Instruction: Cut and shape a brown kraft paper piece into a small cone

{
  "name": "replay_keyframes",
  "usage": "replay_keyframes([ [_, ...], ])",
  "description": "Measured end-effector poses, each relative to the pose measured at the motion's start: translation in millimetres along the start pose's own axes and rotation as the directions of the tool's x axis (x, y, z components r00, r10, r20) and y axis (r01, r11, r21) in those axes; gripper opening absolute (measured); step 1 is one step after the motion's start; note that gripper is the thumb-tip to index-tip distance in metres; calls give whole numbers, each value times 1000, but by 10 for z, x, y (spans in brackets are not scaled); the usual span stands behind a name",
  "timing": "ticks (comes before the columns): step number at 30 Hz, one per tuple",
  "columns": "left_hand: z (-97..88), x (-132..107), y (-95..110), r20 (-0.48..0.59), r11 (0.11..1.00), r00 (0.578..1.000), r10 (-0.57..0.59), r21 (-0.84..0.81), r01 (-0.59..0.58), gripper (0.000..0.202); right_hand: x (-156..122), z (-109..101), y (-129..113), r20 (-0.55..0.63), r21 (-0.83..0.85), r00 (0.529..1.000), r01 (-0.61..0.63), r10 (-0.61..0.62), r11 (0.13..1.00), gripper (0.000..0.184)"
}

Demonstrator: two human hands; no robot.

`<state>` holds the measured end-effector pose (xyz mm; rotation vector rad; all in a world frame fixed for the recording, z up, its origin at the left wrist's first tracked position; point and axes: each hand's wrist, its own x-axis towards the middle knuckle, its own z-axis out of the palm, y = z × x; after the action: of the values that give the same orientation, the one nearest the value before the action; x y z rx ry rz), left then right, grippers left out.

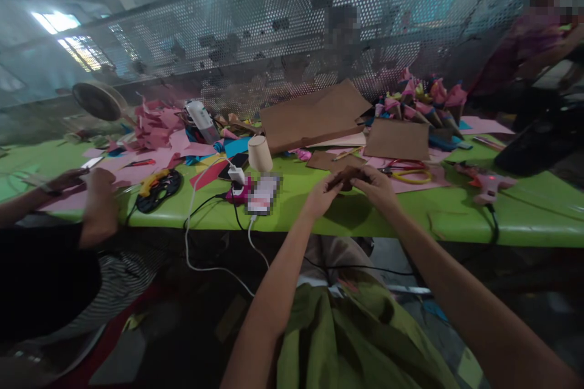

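My left hand (323, 194) and my right hand (378, 186) meet above the green table (456, 219), fingers curled together around a small brown cardboard piece (347, 178). Both hands pinch it from either side, just above the table's near edge. Most of the piece is hidden by my fingers. A tan paper cone (260, 154) stands upright to the left of my hands. Flat brown cardboard sheets (310, 117) lie behind them.
A pink glue gun (490, 185) lies at the right with its cable over the edge. Scissors (410, 175), a power strip (255, 194), pink paper scraps (155, 127) and finished paper cones (420, 103) crowd the table. Another person's hands (98, 194) work at the left; another person sits at the far right.
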<state>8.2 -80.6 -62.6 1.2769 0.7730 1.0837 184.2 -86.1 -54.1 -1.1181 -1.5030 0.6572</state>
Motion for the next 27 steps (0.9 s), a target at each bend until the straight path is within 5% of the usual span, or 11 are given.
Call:
replay_keyframes([
  [5, 13, -37, 24, 63, 958, 989, 131, 250, -143, 39, 15, 5, 35, 26, 120, 997, -81, 79, 989, 11],
  [11, 74, -137, 188, 201, 728, 921, 335, 565, -388, 44, 22, 10, 49, 52, 288, 988, -154, 145, 945, 11],
  [19, 104, -190, 207, 193, 511, 943, 272, 801, -311, 47, 23, 3, 37, 42, 404, 977, -207, 208, 891, 16],
  [27, 88, -163, 169, 172, 483, 949, 266, 828, -285, 48, 7, 15, -25, 42, 398, 975, -217, 218, 892, 32],
])
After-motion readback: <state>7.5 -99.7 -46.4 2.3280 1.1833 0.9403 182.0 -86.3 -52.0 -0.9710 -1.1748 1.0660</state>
